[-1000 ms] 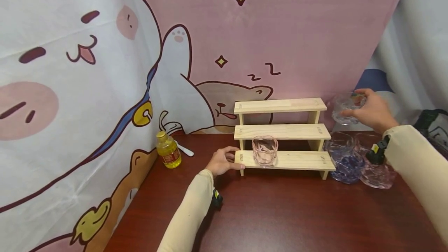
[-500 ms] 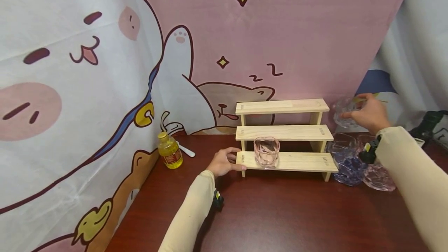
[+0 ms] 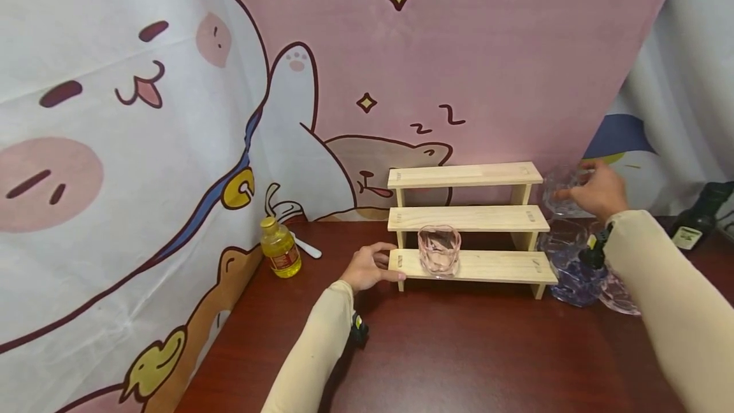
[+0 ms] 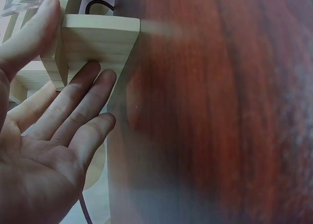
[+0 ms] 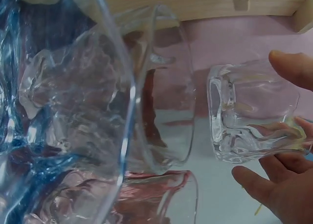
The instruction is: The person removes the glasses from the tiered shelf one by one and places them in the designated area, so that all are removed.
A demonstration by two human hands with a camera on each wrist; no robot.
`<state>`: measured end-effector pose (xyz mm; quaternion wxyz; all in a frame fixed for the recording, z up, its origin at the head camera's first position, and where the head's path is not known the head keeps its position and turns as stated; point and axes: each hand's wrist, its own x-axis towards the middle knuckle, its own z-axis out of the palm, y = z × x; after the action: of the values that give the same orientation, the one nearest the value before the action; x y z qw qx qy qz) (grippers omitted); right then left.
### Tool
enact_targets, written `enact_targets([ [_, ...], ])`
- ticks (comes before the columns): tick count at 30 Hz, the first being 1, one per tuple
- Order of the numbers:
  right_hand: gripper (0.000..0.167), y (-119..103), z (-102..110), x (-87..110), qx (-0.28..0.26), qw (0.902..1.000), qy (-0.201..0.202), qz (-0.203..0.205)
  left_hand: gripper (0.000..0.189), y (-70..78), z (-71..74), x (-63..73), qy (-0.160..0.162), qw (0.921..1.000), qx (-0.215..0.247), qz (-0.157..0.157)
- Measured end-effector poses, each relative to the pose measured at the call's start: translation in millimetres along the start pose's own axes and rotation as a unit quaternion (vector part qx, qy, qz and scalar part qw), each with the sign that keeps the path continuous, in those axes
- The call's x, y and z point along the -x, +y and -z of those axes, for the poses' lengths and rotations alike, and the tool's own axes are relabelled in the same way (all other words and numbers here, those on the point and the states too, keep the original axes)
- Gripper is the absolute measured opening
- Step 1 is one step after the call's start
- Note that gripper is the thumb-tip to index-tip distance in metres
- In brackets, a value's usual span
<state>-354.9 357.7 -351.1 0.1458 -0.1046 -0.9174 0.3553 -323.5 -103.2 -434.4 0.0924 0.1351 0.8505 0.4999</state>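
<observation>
My left hand (image 3: 367, 268) grips the left end of the lowest board of a three-tier wooden shelf (image 3: 499, 264). In the left wrist view its thumb lies over the board (image 4: 100, 26) and the fingertips touch the side support. A pink glass (image 3: 439, 252) stands on that lowest board, left of its middle. My right hand (image 3: 601, 193) holds a clear glass (image 5: 254, 109) between thumb and fingers, right of the top board. Just below it, apart from it, is another clear glass (image 5: 168, 87), behind a blue glass (image 3: 576, 282). A pink glass (image 3: 619, 297) is partly hidden by the right sleeve.
To the left stands a small bottle of yellow liquid (image 3: 281, 249) with a white-handled utensil (image 3: 306, 245) beside it. A dark bottle (image 3: 696, 218) is at the far right. A printed cloth (image 3: 516, 69) hangs behind the dark red table (image 3: 459, 349).
My right hand has lowered the clear glass and shifted slightly left, towards the glasses below. The left hand keeps its hold on the shelf. The head view has shifted slightly.
</observation>
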Motion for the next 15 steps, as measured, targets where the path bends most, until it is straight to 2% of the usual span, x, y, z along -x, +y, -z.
enact_targets([
  [5, 0.093, 2.7, -1.6, 0.4, 0.019, 0.9998, -0.011, 0.001, 0.071, 0.1, 1.1, 1.9, 0.001, 1.0000, 0.001, 0.004],
  [15, 0.093, 8.9, -4.3, -2.3, 0.036, 0.9985, -0.028, -0.030, 0.072, -0.6, 1.7, 1.6, 0.001, 1.0000, 0.007, 0.000],
])
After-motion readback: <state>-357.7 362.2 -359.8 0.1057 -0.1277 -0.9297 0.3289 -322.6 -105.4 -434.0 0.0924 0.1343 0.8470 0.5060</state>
